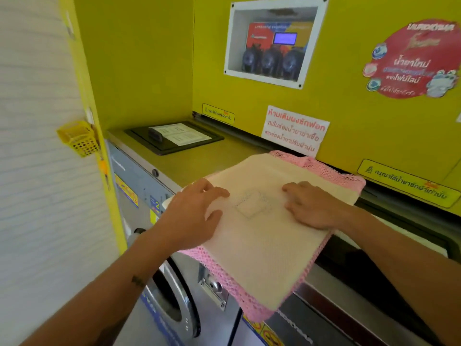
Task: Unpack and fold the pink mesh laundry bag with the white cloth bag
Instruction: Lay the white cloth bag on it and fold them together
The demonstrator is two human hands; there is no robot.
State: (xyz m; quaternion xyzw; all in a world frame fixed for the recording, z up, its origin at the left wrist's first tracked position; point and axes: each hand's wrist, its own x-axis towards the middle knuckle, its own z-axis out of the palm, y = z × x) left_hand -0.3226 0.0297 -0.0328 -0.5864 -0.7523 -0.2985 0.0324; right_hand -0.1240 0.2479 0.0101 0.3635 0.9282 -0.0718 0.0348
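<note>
A white cloth bag (259,248) lies flat on top of the pink mesh laundry bag (331,171), whose edges stick out at the back, right and front. Both rest on the washing machine top and hang over its front edge. My left hand (192,211) lies palm down on the cloth's left side, fingers spread. My right hand (311,203) presses flat on the cloth's right side. A faint square print shows on the cloth between the hands.
The washer top (199,158) carries a black detergent lid (174,137) at the back left. Yellow wall panels (274,116) stand behind with stickers and a dispenser window (272,42). A yellow basket (79,141) hangs at left. The washer door (172,295) is below.
</note>
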